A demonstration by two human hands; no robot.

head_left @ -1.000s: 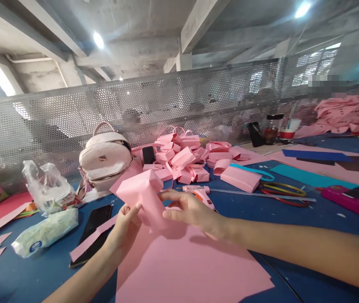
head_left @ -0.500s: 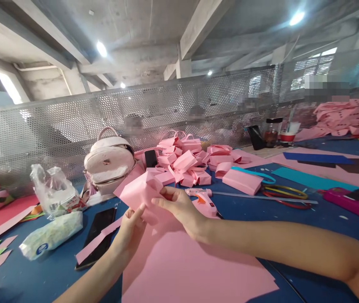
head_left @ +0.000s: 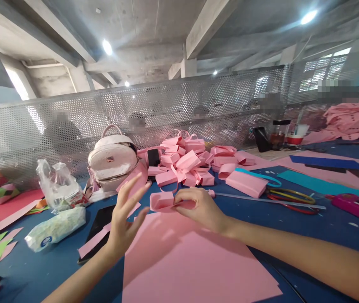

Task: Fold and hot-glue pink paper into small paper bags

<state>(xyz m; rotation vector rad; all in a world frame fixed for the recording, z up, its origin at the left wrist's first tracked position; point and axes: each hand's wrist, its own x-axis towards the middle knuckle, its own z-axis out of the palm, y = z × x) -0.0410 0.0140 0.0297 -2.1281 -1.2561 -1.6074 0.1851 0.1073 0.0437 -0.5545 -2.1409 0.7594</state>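
While the right hand [head_left: 200, 208] keeps a small pink paper box [head_left: 159, 202] pinched by its side between thumb and fingers, the left hand [head_left: 123, 221] is raised beside it, fingers spread, holding nothing. The box is at the far edge of some large pink paper sheets [head_left: 179, 263]; whether it touches them, I cannot tell. Under the sheets is a blue tabletop [head_left: 53, 275]. Beyond the grip rise a perforated metal partition [head_left: 167, 105] and, above, a concrete ceiling [head_left: 129, 25]. Between grip and partition, a heap of folded pink boxes [head_left: 187, 162] stands in the way. To the grip's left, past the left hand, are a black flat device [head_left: 100, 219], a pale backpack [head_left: 113, 158] and a transparent plastic bag [head_left: 56, 185]. To its right lies a thin pale rod [head_left: 271, 200].
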